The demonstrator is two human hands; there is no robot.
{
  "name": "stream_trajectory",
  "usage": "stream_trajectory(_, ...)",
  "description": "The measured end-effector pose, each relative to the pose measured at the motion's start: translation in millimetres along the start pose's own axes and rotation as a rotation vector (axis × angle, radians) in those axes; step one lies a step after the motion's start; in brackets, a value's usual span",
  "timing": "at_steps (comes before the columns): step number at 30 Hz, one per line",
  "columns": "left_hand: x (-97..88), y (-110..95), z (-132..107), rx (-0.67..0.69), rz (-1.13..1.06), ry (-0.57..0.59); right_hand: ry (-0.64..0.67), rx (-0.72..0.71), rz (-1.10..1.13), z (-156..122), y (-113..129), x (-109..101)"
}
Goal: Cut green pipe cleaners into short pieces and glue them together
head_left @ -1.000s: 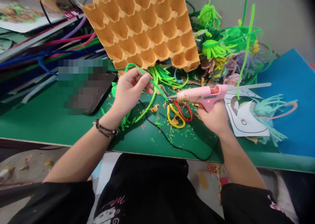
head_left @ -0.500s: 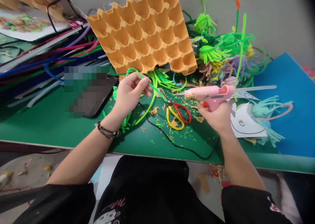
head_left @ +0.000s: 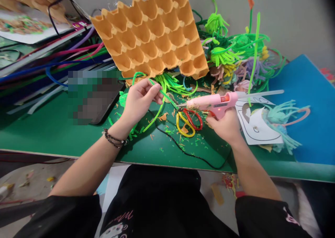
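Note:
Pinched between thumb and fingers of my left hand (head_left: 142, 100) is a bright green pipe cleaner (head_left: 167, 95), its free end slanting down to the right. My right hand (head_left: 226, 126) grips a pink glue gun (head_left: 206, 101) by its handle, with a finger near the orange trigger. A clear glue stick (head_left: 269, 93) juts from the gun's back. The nozzle points left and is close to the pipe cleaner's end; whether they touch I cannot tell. Below the nozzle lie scissors (head_left: 188, 123) with one red and one yellow handle.
An egg tray (head_left: 157, 35) leans at the back, green pipe cleaners (head_left: 170, 84) under its edge. A phone (head_left: 104, 102) lies at left. Coloured pipe cleaner bundles (head_left: 222, 56), a paper cutout (head_left: 261, 129) and a blue board (head_left: 309, 109) are at right. A black cord (head_left: 180, 149) crosses green scraps.
My right hand has moved the glue gun left and slightly down, bringing its nozzle to the pipe cleaner's end. My left hand has barely moved.

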State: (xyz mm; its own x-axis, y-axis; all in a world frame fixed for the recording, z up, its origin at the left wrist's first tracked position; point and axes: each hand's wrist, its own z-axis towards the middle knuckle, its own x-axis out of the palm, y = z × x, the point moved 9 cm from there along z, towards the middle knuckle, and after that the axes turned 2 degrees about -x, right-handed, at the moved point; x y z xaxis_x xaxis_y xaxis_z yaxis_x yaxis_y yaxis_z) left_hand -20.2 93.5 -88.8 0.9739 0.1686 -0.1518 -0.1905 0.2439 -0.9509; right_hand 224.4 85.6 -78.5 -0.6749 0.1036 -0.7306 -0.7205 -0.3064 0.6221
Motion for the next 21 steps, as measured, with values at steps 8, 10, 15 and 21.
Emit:
stream_trajectory(8, -4.4, 0.9, 0.6, -0.016, -0.032, -0.029, -0.012, -0.040, -0.054, 1.5, 4.6, -0.7)
stream_trajectory(10, -6.6, 1.2, 1.4, -0.010, -0.038, -0.042, 0.011, -0.060, -0.073, 1.6, 4.9, 0.7)
stream_trajectory(15, -17.2, 0.7, 3.0, 0.037, 0.004, -0.120, 0.000, -0.037, -0.129, 7.8, -12.6, -8.4)
stream_trajectory(21, -20.8, 1.0, 3.3, 0.055, -0.050, -0.135, -0.284, 0.141, -0.260, 22.4, -59.1, -45.8)
